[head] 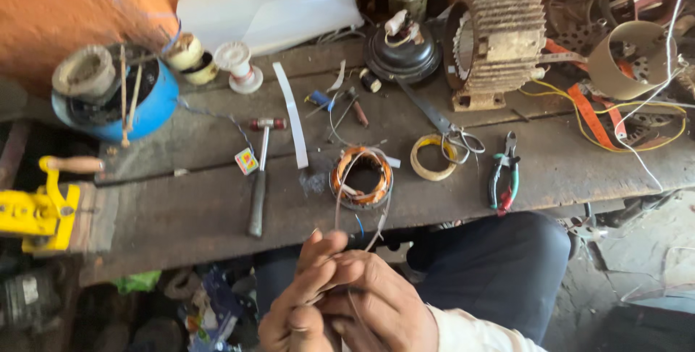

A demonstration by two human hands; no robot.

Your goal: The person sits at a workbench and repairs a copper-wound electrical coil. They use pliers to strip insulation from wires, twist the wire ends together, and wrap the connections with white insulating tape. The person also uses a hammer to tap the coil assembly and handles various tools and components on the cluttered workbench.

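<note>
My left hand (302, 301) and my right hand (380, 301) are pressed together low in the view, in front of the bench. Both pinch thin wire leads (344, 200) that run up to a small stator (361, 177) wound with copper coils, lying on the wooden bench (181, 207). The fingertips of the left hand point up, holding the wire ends. My knee in dark trousers (499, 265) is to the right.
On the bench lie a hammer (258, 178), red-green pliers (504, 172), scissors (449, 131), a tape ring (431, 157) and a white strip (292, 114). A finned motor housing (496, 40), a blue pot (116, 95) and a yellow hand winder (40, 207) stand around.
</note>
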